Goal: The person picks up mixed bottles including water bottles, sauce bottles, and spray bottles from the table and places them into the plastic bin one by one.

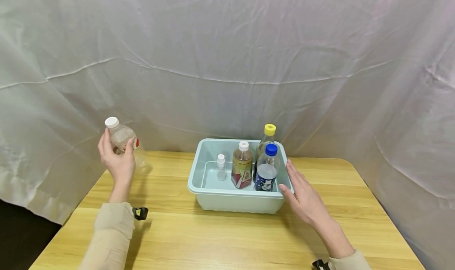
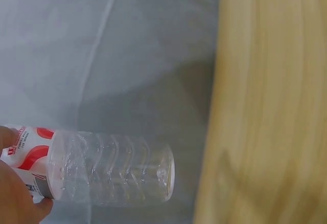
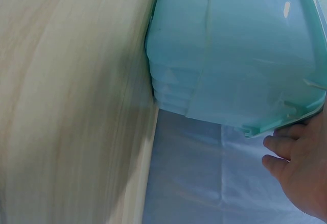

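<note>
My left hand grips a clear plastic bottle with a white cap and a red-and-white label. In the left wrist view the ribbed lower part of that bottle shows, held off the table. My right hand rests its fairly straight fingers against the right rim of a light blue plastic bin. Inside the bin stand a small white-capped bottle, a white-capped bottle with a gold-and-red label, a blue-capped bottle and a yellow-capped bottle, partly hidden behind the blue-capped one.
The bin stands on a wood-grain table. A grey cloth hangs behind the table and along its sides. In the right wrist view the bin's outer wall rises beside the tabletop.
</note>
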Available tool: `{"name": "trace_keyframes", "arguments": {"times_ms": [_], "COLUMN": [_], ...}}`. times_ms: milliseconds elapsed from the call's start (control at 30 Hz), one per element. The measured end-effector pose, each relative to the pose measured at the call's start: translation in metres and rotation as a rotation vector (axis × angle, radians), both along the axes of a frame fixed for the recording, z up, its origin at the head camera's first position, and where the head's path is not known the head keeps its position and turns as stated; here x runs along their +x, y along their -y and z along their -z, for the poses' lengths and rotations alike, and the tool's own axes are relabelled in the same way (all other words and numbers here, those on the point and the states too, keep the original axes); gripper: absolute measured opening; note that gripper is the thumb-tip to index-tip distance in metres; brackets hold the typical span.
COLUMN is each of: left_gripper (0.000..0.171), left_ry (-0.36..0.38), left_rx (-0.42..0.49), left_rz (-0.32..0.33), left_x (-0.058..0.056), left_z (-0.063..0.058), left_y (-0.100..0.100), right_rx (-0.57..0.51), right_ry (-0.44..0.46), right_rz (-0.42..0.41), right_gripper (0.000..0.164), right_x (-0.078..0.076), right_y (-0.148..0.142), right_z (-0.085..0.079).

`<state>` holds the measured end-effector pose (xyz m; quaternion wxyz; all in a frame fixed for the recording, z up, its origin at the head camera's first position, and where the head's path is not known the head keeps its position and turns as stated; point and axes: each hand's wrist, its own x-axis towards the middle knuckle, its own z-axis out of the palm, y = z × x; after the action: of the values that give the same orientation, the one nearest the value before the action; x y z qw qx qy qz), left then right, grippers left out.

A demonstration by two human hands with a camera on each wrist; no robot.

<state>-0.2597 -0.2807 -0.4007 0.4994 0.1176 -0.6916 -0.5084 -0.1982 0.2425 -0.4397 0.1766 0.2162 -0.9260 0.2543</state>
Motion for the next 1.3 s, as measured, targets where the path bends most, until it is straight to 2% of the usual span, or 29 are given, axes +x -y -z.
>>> {"name": "trace_keyframes", "arguments": {"times_ms": [267, 467, 567, 833, 1100, 1300], "left_gripper": [0.074, 0.070, 0.070, 0.074, 0.074, 0.073], "left_ry": [-0.136, -0.255, -0.304, -0.414, -0.508, -0.534], "left_rx": [-0.006, -0.002, 0.002, 0.013, 0.020, 0.027], "left_rz": [0.039, 0.106, 0.148, 0.241, 0.325, 0.366], "left_x": [0.010, 0.030, 0.038, 0.033, 0.046, 0.055], "left_z": [-0.016, -0.042, -0.051, -0.051, -0.063, -0.068], "left_y": [-0.029, -0.062, -0.073, -0.083, -0.107, -0.127], "right_rx": [0.029, 0.034, 0.034, 0.032, 0.028, 0.024], "right_ry": [-0.040, -0.054, -0.060, -0.062, -0.054, -0.057], "right_rz": [0.000, -0.005, -0.004, 0.002, -0.003, -0.005], "right_gripper": [0.068, 0.068, 0.067, 0.067, 0.067, 0.067], "right_x": [-0.001, -0.002, -0.001, -0.001, -0.001, -0.001], "right_y": [-0.001, -0.002, -0.002, -0.001, -0.001, -0.001], "right_z": [0.000, 0.001, 0.001, 0.002, 0.001, 0.001]}}
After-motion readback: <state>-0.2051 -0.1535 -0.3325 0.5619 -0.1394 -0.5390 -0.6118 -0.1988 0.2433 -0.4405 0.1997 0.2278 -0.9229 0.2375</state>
